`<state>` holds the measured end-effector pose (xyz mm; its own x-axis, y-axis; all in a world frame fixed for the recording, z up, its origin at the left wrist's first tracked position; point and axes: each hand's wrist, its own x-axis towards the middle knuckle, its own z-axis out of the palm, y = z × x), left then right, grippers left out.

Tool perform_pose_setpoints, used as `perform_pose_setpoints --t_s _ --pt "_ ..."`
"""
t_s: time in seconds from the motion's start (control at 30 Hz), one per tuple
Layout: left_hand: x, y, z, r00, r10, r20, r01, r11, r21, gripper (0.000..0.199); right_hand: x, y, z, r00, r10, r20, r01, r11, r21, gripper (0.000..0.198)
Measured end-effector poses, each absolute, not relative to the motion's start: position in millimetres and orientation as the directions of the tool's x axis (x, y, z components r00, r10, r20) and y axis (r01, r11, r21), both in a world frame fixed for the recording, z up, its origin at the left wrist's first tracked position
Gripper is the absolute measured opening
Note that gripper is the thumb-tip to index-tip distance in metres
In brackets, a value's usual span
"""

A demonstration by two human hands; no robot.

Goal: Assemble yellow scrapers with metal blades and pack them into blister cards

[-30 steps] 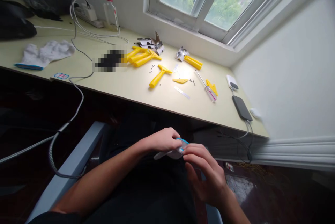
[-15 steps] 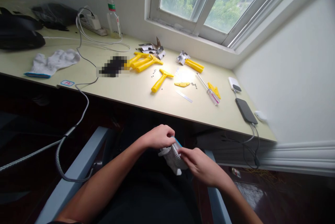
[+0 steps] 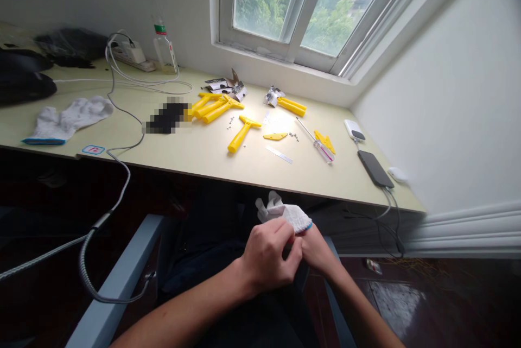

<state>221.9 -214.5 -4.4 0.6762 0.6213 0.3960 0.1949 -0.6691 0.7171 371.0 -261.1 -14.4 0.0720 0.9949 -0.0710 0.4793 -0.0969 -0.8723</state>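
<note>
A white knit work glove (image 3: 291, 214) with a blue-edged cuff is partly over my right hand (image 3: 312, 247), below the desk's front edge. The wrist and the base of that hand show bare; its fingers are hidden inside the glove, whose fingertips stick up and look loose. My left hand (image 3: 266, 253) is closed, thumb and fingers curled together at the glove's cuff. A second white glove (image 3: 71, 117) with a blue edge lies flat on the left of the desk.
On the desk (image 3: 195, 160) lie yellow-handled scrapers (image 3: 244, 133), a yellow plate (image 3: 275, 136), a thin blade (image 3: 279, 154), small screws and a screwdriver (image 3: 323, 150). A phone (image 3: 375, 169) with cables sits right. A grey cable (image 3: 122, 166) hangs over the left edge.
The glove has gone from being held between both hands to sitting partly over my right hand. My left hand has shifted to its cuff. The view has tilted slightly.
</note>
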Motion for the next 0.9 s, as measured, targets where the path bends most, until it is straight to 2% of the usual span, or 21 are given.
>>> perform_pose_setpoints --t_s 0.07,0.2,0.23,0.37,0.47,0.53,0.7,0.9 --pt "220.7 -221.8 -10.3 0.684 0.622 0.381 0.178 -0.649 0.74 0.021 373.7 -269.3 -15.2 0.175 0.979 -0.102 0.358 -0.16 -0.92 0.019" --pt "220.3 -211.0 -19.0 0.658 0.711 0.248 0.221 -0.496 0.84 0.009 376.0 -276.5 -11.9 0.245 0.963 -0.11 0.31 -0.185 -0.933 0.029" --pt "220.4 -205.0 -21.2 0.641 0.73 0.237 0.206 -0.461 0.863 0.013 376.4 -276.3 -9.6 0.248 0.964 -0.094 0.295 -0.168 -0.941 0.031" --pt "221.0 -183.3 -29.4 0.615 0.758 0.216 0.094 -0.342 0.935 0.04 378.7 -273.6 -0.4 0.18 0.98 -0.088 0.209 -0.125 -0.97 0.035" --pt "222.3 -173.2 -28.2 0.687 0.713 0.139 0.063 -0.249 0.966 0.031 381.2 -274.6 4.6 0.115 0.988 -0.105 0.2 -0.126 -0.972 0.03" --pt "223.5 -168.0 -22.3 0.741 0.659 0.13 0.062 -0.259 0.964 0.018 384.7 -276.7 7.4 0.106 0.99 -0.088 0.238 -0.112 -0.965 0.028" --pt "230.7 -155.1 -0.4 0.619 0.728 0.295 0.072 -0.426 0.902 0.024 401.9 -277.2 12.9 0.234 0.972 -0.001 0.303 -0.074 -0.95 0.018" --pt "253.0 -149.2 44.2 0.543 0.701 0.463 0.01 -0.557 0.831 0.021 413.2 -261.8 50.7 -0.007 0.977 -0.214 0.319 -0.201 -0.926 0.02"
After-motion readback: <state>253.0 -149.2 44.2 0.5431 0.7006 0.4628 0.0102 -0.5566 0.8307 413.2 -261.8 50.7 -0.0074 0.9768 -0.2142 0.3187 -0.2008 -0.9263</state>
